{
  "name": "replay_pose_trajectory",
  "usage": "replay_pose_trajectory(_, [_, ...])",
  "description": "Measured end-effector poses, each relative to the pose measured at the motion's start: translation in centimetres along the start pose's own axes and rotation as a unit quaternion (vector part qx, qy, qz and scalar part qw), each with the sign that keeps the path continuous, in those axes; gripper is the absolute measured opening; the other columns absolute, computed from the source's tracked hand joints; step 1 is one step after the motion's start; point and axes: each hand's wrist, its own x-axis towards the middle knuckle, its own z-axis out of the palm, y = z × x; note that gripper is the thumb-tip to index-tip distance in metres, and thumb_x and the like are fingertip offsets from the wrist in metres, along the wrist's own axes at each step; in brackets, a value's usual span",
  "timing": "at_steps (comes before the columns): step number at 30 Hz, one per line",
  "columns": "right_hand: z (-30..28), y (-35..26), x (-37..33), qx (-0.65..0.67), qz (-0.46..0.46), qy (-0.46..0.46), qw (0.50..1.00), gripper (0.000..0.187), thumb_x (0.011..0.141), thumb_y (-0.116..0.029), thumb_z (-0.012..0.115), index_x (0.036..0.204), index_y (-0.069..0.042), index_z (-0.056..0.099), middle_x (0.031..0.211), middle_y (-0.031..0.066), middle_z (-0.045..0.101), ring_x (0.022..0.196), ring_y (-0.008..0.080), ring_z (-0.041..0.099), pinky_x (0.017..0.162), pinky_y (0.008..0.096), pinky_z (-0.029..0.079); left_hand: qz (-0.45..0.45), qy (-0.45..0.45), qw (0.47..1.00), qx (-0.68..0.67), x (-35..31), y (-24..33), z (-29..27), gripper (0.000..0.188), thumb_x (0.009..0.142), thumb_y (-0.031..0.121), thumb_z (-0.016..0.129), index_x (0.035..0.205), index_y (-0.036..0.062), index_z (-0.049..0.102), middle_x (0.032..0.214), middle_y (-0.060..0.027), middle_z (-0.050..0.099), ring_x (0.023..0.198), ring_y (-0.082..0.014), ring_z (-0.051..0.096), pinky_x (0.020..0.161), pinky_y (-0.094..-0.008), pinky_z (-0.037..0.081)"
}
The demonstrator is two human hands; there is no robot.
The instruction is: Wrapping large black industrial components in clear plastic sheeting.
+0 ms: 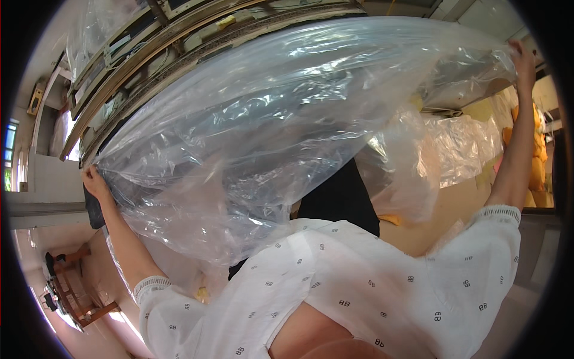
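Observation:
A wide clear plastic sheet (257, 125) stretches between my two outspread arms and hangs in wrinkled folds in front of my body. At the far left, my left hand (95, 181) pinches the sheet's edge beside the end of a long machine frame. My right hand (522, 60) is raised at the far upper right, its fingers closed on the other end of the same edge. The top edge runs taut along the frame, while the lower part droops loosely over my dark trouser leg (338, 200).
Beyond the sheet stands a long machine frame (128, 78) with metal rails. More crumpled plastic film (457, 149) lies on the floor at right, near yellow-orange bundles (538, 149). A wooden stool-like frame (78, 287) is at lower left. A window (10, 149) shows at the left wall.

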Motion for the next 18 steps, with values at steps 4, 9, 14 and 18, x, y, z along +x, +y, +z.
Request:
replay_pose_trajectory(4, [-1.4, -16.3, -0.9, -0.120, -0.079, 0.175, 0.974, 0.029, 0.078, -0.023, 0.064, 0.104, -0.015, 0.056, 0.099, 0.0064, 0.059, 0.094, 0.0262, 0.057, 0.084, 0.0364, 0.043, -0.031, 0.035, 0.999, 0.003, -0.5, 0.1, 0.6, 0.025, 0.083, 0.023, 0.058, 0.088, -0.0017, 0.058, 0.085, -0.0120, 0.060, 0.079, -0.0227, 0.056, 0.075, -0.0315, 0.043])
replay_pose_trajectory(9, [8.4, -22.6, -11.6, -0.069, -0.222, -0.114, 0.966, 0.068, 0.068, -0.023, 0.073, 0.128, -0.018, 0.041, 0.128, 0.0117, 0.045, 0.110, 0.0317, 0.049, 0.092, 0.0379, 0.041, -0.036, 0.051, 0.993, 0.102, -0.2, -3.2, -1.3, 0.033, 0.084, 0.029, 0.056, 0.092, -0.0030, 0.058, 0.089, -0.0147, 0.060, 0.082, -0.0262, 0.055, 0.077, -0.0341, 0.042])
replay_pose_trajectory(14, [11.8, -18.0, -18.2, -0.001, -0.149, -0.531, 0.834, 0.072, 0.068, -0.031, 0.072, 0.131, -0.016, 0.041, 0.133, 0.0137, 0.042, 0.111, 0.0334, 0.049, 0.091, 0.0383, 0.042, -0.047, 0.036, 0.990, 0.128, 0.1, -8.1, -6.6, 0.034, 0.084, 0.029, 0.055, 0.097, -0.0022, 0.057, 0.093, -0.0159, 0.059, 0.085, -0.0297, 0.055, 0.078, -0.0361, 0.042])
replay_pose_trajectory(18, [9.6, -22.8, -13.9, 0.462, 0.027, -0.639, 0.614, 0.021, 0.082, -0.023, 0.059, 0.090, -0.004, 0.064, 0.082, 0.0040, 0.064, 0.086, 0.0158, 0.059, 0.080, 0.0293, 0.045, -0.084, 0.035, 0.981, 0.170, -1.5, -4.3, -4.0, 0.034, 0.085, 0.032, 0.053, 0.099, 0.0016, 0.057, 0.094, -0.0140, 0.059, 0.087, -0.0294, 0.055, 0.078, -0.0363, 0.041])
